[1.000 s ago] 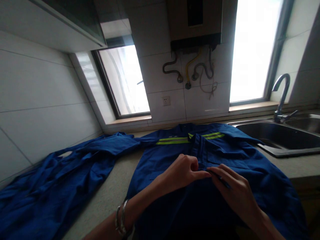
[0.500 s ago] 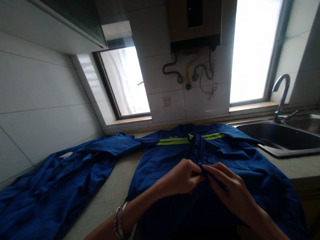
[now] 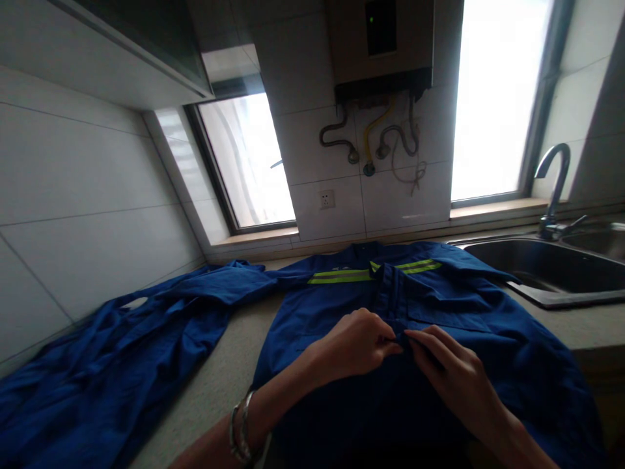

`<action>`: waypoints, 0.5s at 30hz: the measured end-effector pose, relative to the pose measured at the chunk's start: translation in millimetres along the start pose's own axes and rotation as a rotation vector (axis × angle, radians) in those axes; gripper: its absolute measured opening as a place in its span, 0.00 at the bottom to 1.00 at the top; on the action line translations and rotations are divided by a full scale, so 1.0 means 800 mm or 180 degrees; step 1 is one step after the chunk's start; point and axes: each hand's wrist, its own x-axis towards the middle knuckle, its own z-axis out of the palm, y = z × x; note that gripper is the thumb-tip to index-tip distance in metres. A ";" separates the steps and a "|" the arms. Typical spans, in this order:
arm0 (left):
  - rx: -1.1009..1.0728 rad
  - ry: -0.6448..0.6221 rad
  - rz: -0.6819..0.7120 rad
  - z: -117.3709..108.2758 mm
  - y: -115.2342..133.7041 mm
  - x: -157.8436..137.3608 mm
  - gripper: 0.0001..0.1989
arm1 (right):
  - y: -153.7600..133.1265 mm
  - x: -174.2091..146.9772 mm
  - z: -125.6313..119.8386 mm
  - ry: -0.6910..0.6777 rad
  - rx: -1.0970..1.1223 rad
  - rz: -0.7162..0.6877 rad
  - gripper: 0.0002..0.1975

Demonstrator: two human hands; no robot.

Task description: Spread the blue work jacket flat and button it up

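Observation:
A blue work jacket (image 3: 312, 326) with yellow-green and grey reflective bands across the chest lies spread over the counter, its collar toward the wall. At its front opening, my left hand (image 3: 364, 342) is closed, thumb and fingers pinching the edge of the placket. My right hand (image 3: 449, 365) pinches the same front edge just to the right, fingertips close to those of the left. Whatever small fastener may sit between the fingertips is hidden. The upper placket stands up in a fold above both hands. Two silver bangles (image 3: 240, 426) circle my left wrist.
More crumpled blue cloth (image 3: 161, 332) covers the counter (image 3: 234, 348) on the left. A sink (image 3: 527, 260) with a faucet (image 3: 554, 189) is at the right. A water heater (image 3: 383, 45) with pipes hangs on the tiled wall between two windows.
Both hands have shifted slightly along the jacket's front edge, with the right hand a little lower and farther right. The grip on the cloth stays. The view has moved a little.

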 end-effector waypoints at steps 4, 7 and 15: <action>0.0516 0.0052 -0.0084 0.000 0.005 -0.004 0.12 | -0.003 -0.001 0.002 -0.0070 -0.0188 -0.0058 0.11; 0.0621 0.0239 -0.0216 0.003 0.010 -0.005 0.11 | -0.006 -0.002 0.001 -0.0039 -0.0222 -0.0088 0.11; 0.0634 0.0060 -0.0086 0.013 0.014 -0.004 0.09 | -0.010 0.000 -0.003 0.0051 -0.0002 -0.0091 0.10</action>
